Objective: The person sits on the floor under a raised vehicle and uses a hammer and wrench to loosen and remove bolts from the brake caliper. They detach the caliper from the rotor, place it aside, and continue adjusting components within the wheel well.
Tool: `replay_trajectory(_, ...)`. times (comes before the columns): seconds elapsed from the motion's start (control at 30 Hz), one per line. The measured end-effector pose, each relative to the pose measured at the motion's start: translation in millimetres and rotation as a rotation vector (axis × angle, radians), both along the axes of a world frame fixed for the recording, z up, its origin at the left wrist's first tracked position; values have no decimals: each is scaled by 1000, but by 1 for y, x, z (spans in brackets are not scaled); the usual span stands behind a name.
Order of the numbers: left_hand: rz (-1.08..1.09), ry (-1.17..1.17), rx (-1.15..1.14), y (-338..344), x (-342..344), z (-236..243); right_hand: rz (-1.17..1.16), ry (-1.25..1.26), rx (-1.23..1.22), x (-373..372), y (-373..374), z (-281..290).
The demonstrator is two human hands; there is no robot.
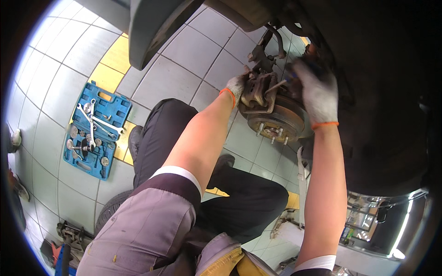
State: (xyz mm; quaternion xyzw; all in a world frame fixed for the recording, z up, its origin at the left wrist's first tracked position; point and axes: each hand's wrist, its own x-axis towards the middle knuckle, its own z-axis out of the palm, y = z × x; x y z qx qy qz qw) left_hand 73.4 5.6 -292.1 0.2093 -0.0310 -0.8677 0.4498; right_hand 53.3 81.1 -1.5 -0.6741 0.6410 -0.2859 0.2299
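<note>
Two shoes [16, 139] show at the far left edge, on smooth pale floor tiles [76, 193]. To their right lies one open blue plastic case [121, 107] in two moulded halves; across it rest at least three shiny steel wrenches [107, 125], crossed, and around them at least four round metal discs [105, 161]. Nearer, one black rubber tyre [109, 209] shows its ribbed tread, partly hidden by a sleeve. Farther off hangs one smooth, curved grey panel [154, 27].

The left hand [236, 84], in a white knit glove with an orange cuff, is at the left end of the single rusty, blocky caliper [256, 94]; its fingers are bent and close together, but whether they grip cannot be told. The caliper sits at the far left edge of one round, brown-stained brake rotor [276, 118] with at least four threaded studs [273, 139]. At right, the right hand [317, 94], gloved alike and blurred, has its fingers around one tool [276, 86], whose slim straight shaft points left to the caliper.
</note>
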Motion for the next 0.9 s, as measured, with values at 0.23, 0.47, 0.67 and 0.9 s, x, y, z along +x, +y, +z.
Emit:
replay_trajectory(0.23, 66, -141, 5, -19, -26, -34, -188, -309, 20, -25, 21, -1)
replay_trajectory(0.47, 57, -104, 56, -11, -21, -25, 30, 112, -103, -16, 12, -16)
replay_trajectory(0.67, 5, -118, -181, -6, -9, -10, -214, -262, 78, -29, 25, 1)
replay_trajectory(0.9, 149, 62, 95, -4, -14, -14, 177, 440, -25, 8, 17, -3)
